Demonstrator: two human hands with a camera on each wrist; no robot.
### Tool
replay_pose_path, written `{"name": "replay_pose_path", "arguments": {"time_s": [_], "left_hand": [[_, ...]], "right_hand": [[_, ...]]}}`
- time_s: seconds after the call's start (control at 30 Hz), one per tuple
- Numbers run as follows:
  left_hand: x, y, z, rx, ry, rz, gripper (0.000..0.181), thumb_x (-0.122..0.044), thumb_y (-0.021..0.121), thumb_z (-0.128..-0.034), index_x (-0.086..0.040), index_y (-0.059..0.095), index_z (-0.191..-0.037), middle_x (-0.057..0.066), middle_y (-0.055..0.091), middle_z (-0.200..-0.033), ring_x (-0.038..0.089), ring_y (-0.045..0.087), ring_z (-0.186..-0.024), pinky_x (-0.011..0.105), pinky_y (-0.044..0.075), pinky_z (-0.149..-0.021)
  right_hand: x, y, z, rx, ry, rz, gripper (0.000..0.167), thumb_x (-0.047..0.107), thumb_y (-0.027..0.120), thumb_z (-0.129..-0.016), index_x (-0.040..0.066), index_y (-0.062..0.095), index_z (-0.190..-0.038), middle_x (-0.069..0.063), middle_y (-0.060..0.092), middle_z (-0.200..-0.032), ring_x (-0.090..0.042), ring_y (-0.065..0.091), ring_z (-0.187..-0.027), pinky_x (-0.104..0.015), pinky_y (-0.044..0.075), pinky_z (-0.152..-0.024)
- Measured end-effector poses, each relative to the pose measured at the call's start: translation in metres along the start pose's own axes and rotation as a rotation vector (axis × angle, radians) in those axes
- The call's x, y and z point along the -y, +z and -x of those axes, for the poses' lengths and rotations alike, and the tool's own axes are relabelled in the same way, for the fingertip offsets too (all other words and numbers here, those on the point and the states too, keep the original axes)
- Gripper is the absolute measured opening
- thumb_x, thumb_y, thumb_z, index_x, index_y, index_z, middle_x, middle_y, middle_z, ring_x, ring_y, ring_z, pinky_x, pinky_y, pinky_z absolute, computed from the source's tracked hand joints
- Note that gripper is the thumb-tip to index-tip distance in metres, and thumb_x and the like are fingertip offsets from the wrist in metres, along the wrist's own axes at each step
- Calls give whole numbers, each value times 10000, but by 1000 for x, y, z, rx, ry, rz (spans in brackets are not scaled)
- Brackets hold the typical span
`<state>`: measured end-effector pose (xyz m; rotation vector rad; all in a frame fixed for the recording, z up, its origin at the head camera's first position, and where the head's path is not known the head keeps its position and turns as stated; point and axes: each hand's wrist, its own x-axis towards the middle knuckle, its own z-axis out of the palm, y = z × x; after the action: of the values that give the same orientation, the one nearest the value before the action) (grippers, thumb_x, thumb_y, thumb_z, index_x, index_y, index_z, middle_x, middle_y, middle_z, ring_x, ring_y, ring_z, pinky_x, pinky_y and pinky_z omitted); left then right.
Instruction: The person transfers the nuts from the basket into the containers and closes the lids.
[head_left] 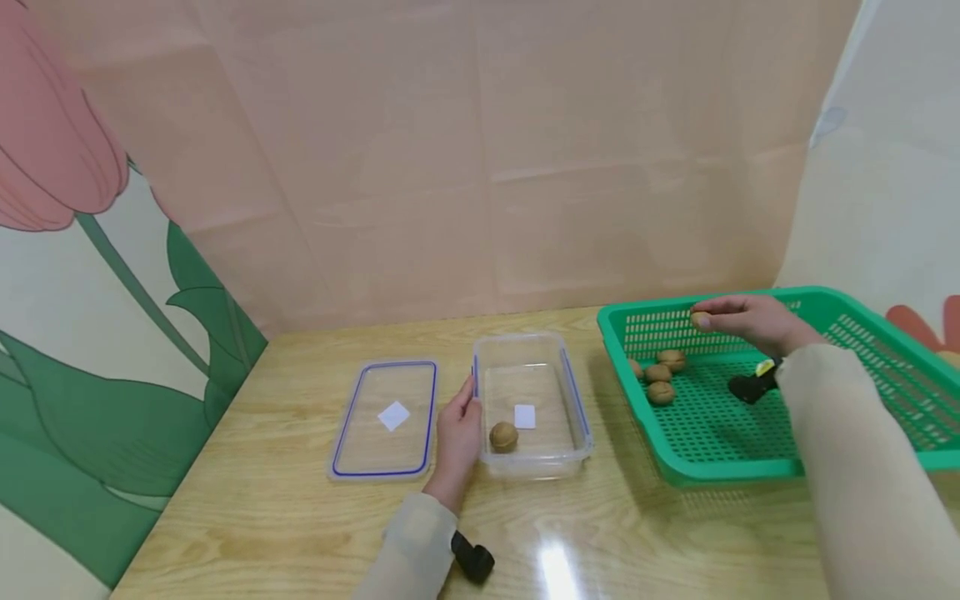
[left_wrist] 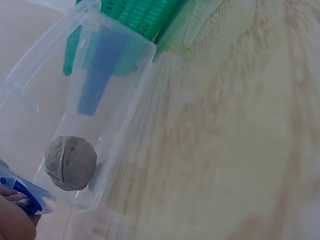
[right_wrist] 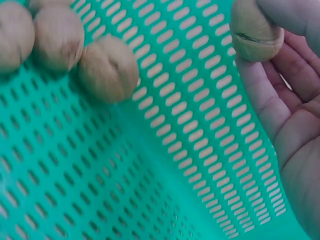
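My right hand (head_left: 757, 322) is raised above the left part of the green basket (head_left: 678, 471). It pinches a walnut (right_wrist: 256, 32) between thumb and fingers, the shell's seam showing in the right wrist view. Below and left of that hand, several walnuts (head_left: 660, 392) lie together on the basket floor. A clear plastic box (head_left: 573, 392) with blue side clips stands at the middle of the table. One walnut (head_left: 504, 437) sits in its near left corner. Against the box's left wall rests my left hand (head_left: 457, 433), its fingers extended along the side, by a blue clip (left_wrist: 27, 197).
A clear lid (head_left: 360, 433) with a blue seal lies flat on the wooden table (head_left: 247, 500), left of the box. White square labels mark lid and box. Behind the table hangs a pinkish backdrop (head_left: 487, 167). The basket reaches the right edge of the head view.
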<state>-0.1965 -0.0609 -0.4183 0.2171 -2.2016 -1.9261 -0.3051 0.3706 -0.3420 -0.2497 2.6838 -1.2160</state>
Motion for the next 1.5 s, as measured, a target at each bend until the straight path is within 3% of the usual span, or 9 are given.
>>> {"name": "replay_pose_path", "arguments": {"time_s": [0.17,0.33,0.53,0.67,0.8,0.87,1.03,1.27,1.5], "left_hand": [[0,0,0,2,2,3,408,-104,480,-919,-124,493,-1326,60,449,-1388,243,384,-1305,380,344,-1063],[-1,0,0,4,1,0,411,-100,475,-919,-119,489,-1329,69,445,-1390,249,379,-1307,388,331,-1069],[-2,0,1,6,-7,-3,411,-111,475,-923,-127,485,-1334,68,438,-1397,249,373,-1311,395,340,-1065],[-1,0,1,10,-15,3,411,-114,472,-928,-135,479,-1339,60,432,-1404,246,367,-1317,395,352,-1060],[-1,1,1,12,-15,11,412,-106,472,-927,-131,479,-1338,60,431,-1405,249,364,-1319,399,343,-1063],[-1,1,1,13,-16,12,411,-104,471,-927,-128,479,-1337,56,433,-1402,248,363,-1318,398,335,-1067],[-1,2,1,15,-28,16,412,-111,471,-927,-130,478,-1338,50,432,-1403,243,363,-1319,391,335,-1069],[-2,3,1,9,-24,11,412,-112,474,-923,-120,483,-1335,73,434,-1401,243,362,-1318,394,338,-1069],[-1,2,1,4,-23,4,409,-108,473,-925,-124,485,-1333,71,439,-1397,250,369,-1313,405,339,-1070]], "right_hand": [[8,2,-3,-57,0,-22,598,445,589,-870,63,479,-1317,245,544,-1023,-296,420,-1184,-556,356,-985],[18,5,-4,-65,-12,-52,602,469,566,-875,80,466,-1324,195,516,-1092,-311,385,-1227,-578,328,-1006],[30,9,-8,-85,-51,-123,590,433,562,-889,56,460,-1331,250,547,-1071,-29,457,-1070,-510,334,-1028],[38,14,-10,-115,-71,-129,567,428,567,-888,72,482,-1320,274,557,-1059,22,458,-1039,-349,384,-984],[45,21,-14,-130,-118,-262,447,312,589,-900,69,541,-1273,242,617,-1026,42,545,-988,-151,444,-842],[47,24,-15,-134,-136,-319,401,266,598,-899,81,564,-1253,223,640,-1004,34,571,-969,-117,461,-807],[55,33,-18,-175,-131,-336,434,292,611,-887,97,550,-1270,216,642,-1032,24,557,-986,-124,447,-810],[74,50,-23,-205,-120,-452,379,299,625,-875,180,576,-1231,216,627,-1039,-6,523,-1036,-208,404,-920],[104,71,-24,-193,-149,-562,343,252,642,-868,159,595,-1194,186,631,-1012,-35,519,-1030,-243,391,-949]]}}
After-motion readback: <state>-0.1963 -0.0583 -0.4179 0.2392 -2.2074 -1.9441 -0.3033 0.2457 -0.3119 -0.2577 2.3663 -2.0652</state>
